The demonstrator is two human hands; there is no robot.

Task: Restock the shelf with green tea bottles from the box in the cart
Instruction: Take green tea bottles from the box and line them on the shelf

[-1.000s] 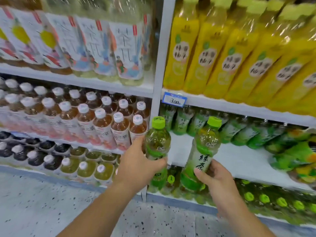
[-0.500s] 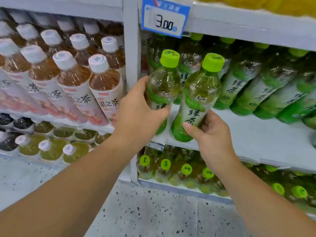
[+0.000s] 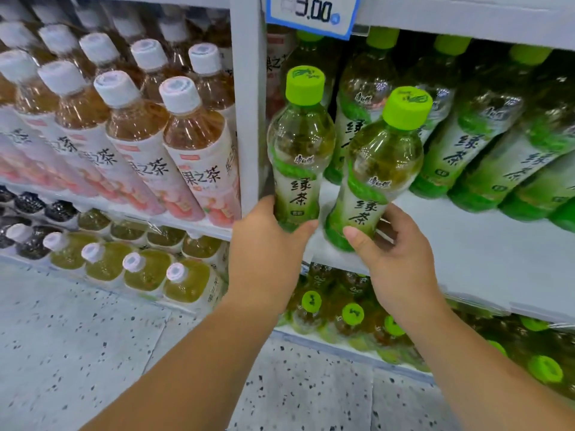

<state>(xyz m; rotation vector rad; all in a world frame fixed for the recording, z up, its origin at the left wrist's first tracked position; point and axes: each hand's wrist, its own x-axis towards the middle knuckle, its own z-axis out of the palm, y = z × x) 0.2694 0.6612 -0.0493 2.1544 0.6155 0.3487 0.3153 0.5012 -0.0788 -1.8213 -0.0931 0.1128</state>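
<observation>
I hold two green tea bottles with lime caps at the front of the white shelf (image 3: 460, 244). My left hand (image 3: 264, 244) grips the base of the left bottle (image 3: 300, 150), which stands close to the shelf's upright post. My right hand (image 3: 395, 262) grips the base of the right bottle (image 3: 379, 169), tilted to the right above the shelf's front edge. Behind them a row of the same green tea bottles (image 3: 485, 135) fills the back of the shelf. The box and cart are out of view.
A grey upright post (image 3: 247, 104) divides the shelving. Peach tea bottles with white caps (image 3: 186, 144) fill the left bay. A blue 3.00 price tag (image 3: 314, 12) hangs above. More green-capped bottles (image 3: 351, 315) stand on the shelf below. Speckled floor (image 3: 93, 353) lies underneath.
Both hands have carried their bottles forward and up to the green tea shelf's front, and the view has closed in on the shelf. My grip has slid down to the bottle bases.
</observation>
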